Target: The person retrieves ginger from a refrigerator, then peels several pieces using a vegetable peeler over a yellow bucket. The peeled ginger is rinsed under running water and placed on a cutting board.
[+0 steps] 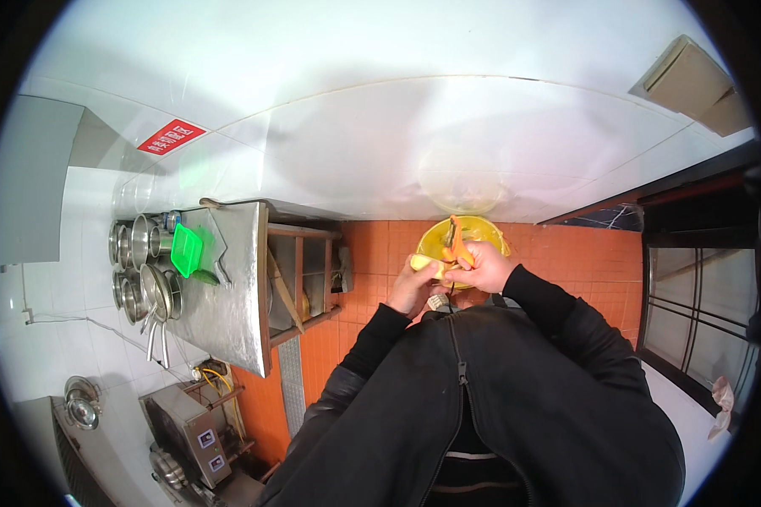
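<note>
My left hand (408, 290) grips a pale yellow peeled vegetable (421, 262), perhaps a potato; fingers cover part of it. Beside it, my right hand (487, 269) is closed around the orange handle of a peeler (460, 244). The peeler's head points away from me, towards the wall. Both hands are close together over a yellow bin (500, 231) that stands on the orange tiled floor against the white wall. What lies inside the bin is mostly hidden by my hands.
To the left stands a steel table (228, 317) holding a green plastic basket (186, 250), a green vegetable (205, 277) and several metal pots (142, 237). A steel appliance (196, 437) sits lower left. A dark-framed glass door (697, 304) is at right.
</note>
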`<state>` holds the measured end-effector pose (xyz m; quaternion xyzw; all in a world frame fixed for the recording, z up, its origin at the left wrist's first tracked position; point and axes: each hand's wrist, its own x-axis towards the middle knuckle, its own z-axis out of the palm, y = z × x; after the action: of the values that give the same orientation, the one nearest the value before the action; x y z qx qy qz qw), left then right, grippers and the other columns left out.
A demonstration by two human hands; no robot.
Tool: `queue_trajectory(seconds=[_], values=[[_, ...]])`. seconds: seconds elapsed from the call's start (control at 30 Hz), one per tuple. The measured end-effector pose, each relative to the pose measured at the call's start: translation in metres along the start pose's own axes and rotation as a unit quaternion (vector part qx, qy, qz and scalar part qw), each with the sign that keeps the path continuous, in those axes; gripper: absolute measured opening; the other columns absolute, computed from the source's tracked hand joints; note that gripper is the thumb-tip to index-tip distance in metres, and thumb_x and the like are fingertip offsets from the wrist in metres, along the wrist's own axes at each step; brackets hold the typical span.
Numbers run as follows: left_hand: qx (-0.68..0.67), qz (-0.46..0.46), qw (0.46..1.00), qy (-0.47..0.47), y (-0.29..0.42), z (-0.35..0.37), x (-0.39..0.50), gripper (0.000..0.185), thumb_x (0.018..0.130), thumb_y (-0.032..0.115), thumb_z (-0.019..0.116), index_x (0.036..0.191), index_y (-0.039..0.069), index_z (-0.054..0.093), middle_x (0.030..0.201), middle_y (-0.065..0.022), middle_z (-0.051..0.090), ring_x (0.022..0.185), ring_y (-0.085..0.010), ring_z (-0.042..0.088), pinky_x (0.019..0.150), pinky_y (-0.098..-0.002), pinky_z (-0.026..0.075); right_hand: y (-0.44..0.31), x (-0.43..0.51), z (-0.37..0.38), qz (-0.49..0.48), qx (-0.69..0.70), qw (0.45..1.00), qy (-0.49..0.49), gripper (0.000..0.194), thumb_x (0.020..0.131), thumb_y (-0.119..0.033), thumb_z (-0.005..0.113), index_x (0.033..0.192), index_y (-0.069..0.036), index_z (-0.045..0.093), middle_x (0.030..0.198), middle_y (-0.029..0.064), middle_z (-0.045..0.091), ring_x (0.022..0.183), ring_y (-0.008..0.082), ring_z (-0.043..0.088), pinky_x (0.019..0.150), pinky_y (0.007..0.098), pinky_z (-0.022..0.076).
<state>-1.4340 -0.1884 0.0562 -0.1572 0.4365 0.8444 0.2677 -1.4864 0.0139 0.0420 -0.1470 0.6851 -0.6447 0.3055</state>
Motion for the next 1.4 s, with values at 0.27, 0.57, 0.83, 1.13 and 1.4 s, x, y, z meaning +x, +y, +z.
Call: queue_trajectory(seconds=[0.27, 0.57, 0.83, 1.13, 1.4], values=[[-0.005, -0.188, 0.971, -0.146, 0.018, -0.01, -0.001, 0.056, 0.081, 0.01, 0.057, 0.134, -0.001, 0.041, 0.105, -0.0163, 0.064, 0.074, -0.02, 0.067, 0.064, -0.0291, 0.056, -0.022, 0.011, -0.019, -0.006, 0.002, 0.989, -0.146, 0.021, 0.084, -0.011, 0.073, 0.078, -0.005, 0.054, 0.069, 0.0004, 0.053, 0.068, 0.0109, 0.055, 0.065, 0.0282, 0.0445], [0.269, -0.097, 0.957, -0.042, 0.017, -0.012, -0.004, 0.059, 0.082, 0.0, 0.063, 0.137, 0.001, 0.041, 0.107, -0.0035, 0.057, 0.083, -0.0108, 0.053, 0.069, -0.0245, 0.046, -0.066, 0.014, -0.05, 0.003, -0.554, 0.826, -0.104, 0.069, 0.093, -0.065, 0.039, 0.069, -0.009, 0.071, 0.067, 0.0137, 0.065, 0.067, 0.0348, 0.064, 0.06, 0.0449, 0.0484], [0.424, -0.042, 0.903, -0.061, 0.001, -0.007, 0.009, 0.055, 0.078, 0.002, 0.065, 0.129, 0.0, 0.045, 0.099, -0.0081, 0.061, 0.087, -0.0159, 0.059, 0.077, -0.029, 0.049, -0.052, 0.026, -0.033, -0.045, -0.658, 0.735, -0.16, 0.063, 0.09, -0.065, 0.045, 0.066, -0.013, 0.072, 0.067, 0.0078, 0.068, 0.067, 0.029, 0.066, 0.057, 0.0406, 0.049], [0.557, -0.029, 0.821, 0.117, -0.013, -0.016, 0.02, 0.058, 0.076, 0.018, 0.074, 0.122, -0.007, 0.05, 0.11, -0.0258, 0.064, 0.104, -0.0367, 0.063, 0.089, -0.0425, 0.05, -0.037, 0.019, -0.015, -0.006, -0.665, 0.743, -0.071, 0.063, 0.088, -0.066, 0.048, 0.069, -0.011, 0.071, 0.067, 0.0102, 0.067, 0.066, 0.0291, 0.067, 0.059, 0.0412, 0.0501], [0.659, 0.054, 0.734, 0.157, -0.021, -0.001, 0.007, 0.048, 0.081, 0.016, 0.069, 0.122, 0.001, 0.051, 0.121, -0.022, 0.055, 0.104, -0.0429, 0.058, 0.089, -0.0459, 0.049, -0.049, 0.022, -0.029, 0.078, -0.642, 0.75, -0.137, 0.067, 0.091, -0.066, 0.043, 0.075, -0.009, 0.074, 0.078, 0.0089, 0.071, 0.077, 0.0278, 0.069, 0.066, 0.0404, 0.0514]])
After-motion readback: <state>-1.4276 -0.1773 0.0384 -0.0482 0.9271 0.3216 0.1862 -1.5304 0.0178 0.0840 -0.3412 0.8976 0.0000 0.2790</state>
